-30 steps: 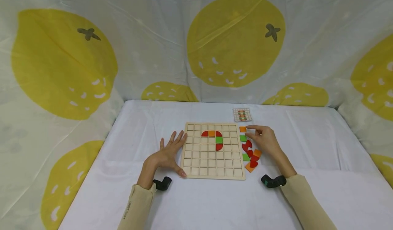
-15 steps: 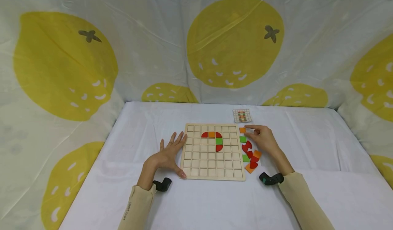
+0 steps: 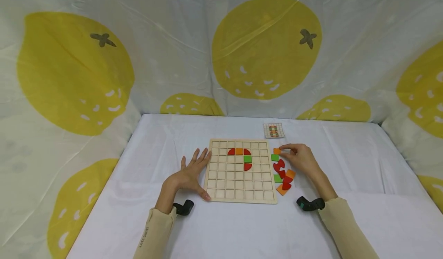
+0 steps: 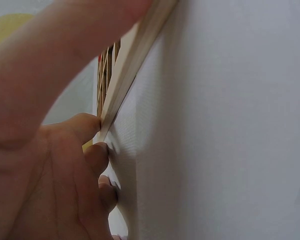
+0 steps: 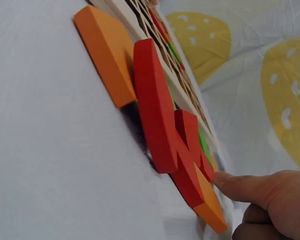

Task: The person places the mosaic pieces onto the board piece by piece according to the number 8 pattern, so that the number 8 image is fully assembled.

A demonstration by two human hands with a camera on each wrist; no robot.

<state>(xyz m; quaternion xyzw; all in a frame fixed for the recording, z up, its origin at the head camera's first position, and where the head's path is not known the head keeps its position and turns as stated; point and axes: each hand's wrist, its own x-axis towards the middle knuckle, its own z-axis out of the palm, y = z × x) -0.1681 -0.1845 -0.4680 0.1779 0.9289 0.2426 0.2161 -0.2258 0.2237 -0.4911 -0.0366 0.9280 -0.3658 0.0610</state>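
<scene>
A wooden grid board [image 3: 230, 184] lies on the white table, with several red, orange and green pieces set in its cells. My left hand [image 3: 187, 174] rests at the board's left side, fingers spread along the edge and thumb at the near left corner. At the board's far right corner, my right hand [image 3: 300, 159] pinches an orange square tile [image 3: 277, 151] between thumb and index finger. A green tile [image 3: 275, 157] lies just below it. Loose red pieces [image 5: 155, 110] and an orange tile [image 5: 105, 55] show large in the right wrist view.
Behind the board's right corner lies a small pattern card [image 3: 273, 130] with a coloured grid design. More loose pieces, including a green tile [image 3: 278, 178] and an orange tile [image 3: 283, 190], are heaped along the board's right edge. A lemon-print curtain [image 3: 187, 59] hangs behind the table.
The orange square tile has shifted slightly right and nearer along with my right hand, coming close to the green tile. My left hand stays where it was on the board's edge.
</scene>
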